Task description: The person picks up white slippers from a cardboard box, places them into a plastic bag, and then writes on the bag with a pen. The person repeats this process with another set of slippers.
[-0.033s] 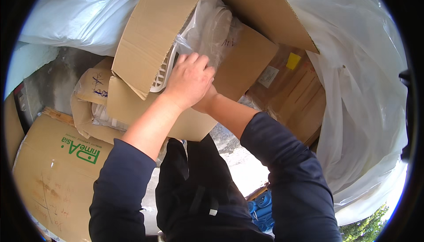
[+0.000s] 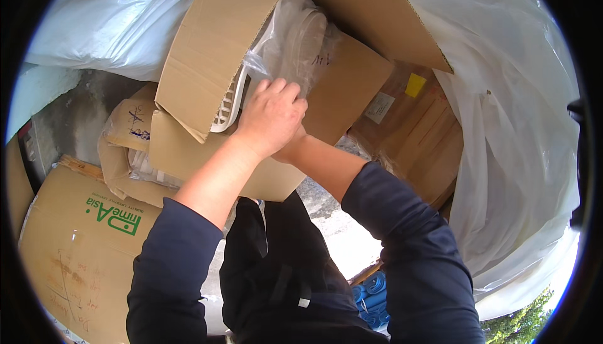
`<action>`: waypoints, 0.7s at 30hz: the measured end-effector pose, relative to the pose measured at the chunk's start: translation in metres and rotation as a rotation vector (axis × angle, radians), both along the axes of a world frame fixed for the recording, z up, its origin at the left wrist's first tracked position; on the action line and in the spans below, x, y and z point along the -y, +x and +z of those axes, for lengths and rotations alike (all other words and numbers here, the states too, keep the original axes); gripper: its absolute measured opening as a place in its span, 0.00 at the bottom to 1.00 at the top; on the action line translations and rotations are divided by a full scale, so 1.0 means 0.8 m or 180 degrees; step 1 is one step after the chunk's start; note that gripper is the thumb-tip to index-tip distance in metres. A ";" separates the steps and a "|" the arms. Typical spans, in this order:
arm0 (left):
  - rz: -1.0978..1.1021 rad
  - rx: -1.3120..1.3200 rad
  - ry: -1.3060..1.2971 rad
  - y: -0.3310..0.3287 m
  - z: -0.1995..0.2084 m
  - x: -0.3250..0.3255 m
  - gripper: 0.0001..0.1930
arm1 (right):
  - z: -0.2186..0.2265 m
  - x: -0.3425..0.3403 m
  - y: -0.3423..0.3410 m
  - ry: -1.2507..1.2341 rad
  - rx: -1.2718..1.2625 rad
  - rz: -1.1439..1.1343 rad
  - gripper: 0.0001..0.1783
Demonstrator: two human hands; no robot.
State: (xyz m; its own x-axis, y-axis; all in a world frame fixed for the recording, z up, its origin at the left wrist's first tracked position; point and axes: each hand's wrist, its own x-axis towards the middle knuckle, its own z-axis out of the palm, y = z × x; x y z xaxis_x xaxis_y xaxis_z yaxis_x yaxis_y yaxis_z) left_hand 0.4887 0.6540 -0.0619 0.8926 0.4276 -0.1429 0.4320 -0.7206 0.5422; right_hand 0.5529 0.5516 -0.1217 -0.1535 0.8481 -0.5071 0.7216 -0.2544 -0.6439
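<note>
While the left hand covers most of the right hand, neither grip can be read

Nearest the camera, dark blue sleeves enter from 7 and 5 o'clock, and the bare forearms converge just above centre. The left hand's fingers are curled, but I cannot tell whether either hand grasps cardboard, plastic or nothing. Just past them, toward 12 o'clock, sits the open corrugated carton, its lower flap spreading beneath the left forearm. Inside, a white slotted plastic piece shows at 10 o'clock and a clear-bagged object at 12. Around it are a smaller carton at 9, a green-printed carton at 8 and a wrapped brown carton at 3. Farther out, translucent sheeting hangs at 3, blue rolls lie at 5 and greenery shows at 4.

The carton looks aslant, so a hard pull could tip it or tear a flap; the thin bag might split on the slotted piece, and the raw cardboard edge could scrape a wrist.

The right fingers are hidden, the bagged object's shape is blurred by its film, and the fisheye rim cuts off the sheeting.
</note>
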 end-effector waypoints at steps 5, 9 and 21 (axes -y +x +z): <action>-0.0348 -0.0424 -0.0019 0.041 -0.068 0.042 0.14 | 0.011 0.057 0.034 -0.0398 0.1394 0.1367 0.22; -0.0643 -0.1000 0.0563 0.030 -0.113 0.043 0.23 | 0.005 0.069 0.042 -0.0639 0.1263 0.1855 0.22; -0.1272 -0.0518 0.0879 -0.092 -0.001 -0.055 0.33 | 0.012 -0.039 0.022 -0.0354 0.1301 0.2646 0.14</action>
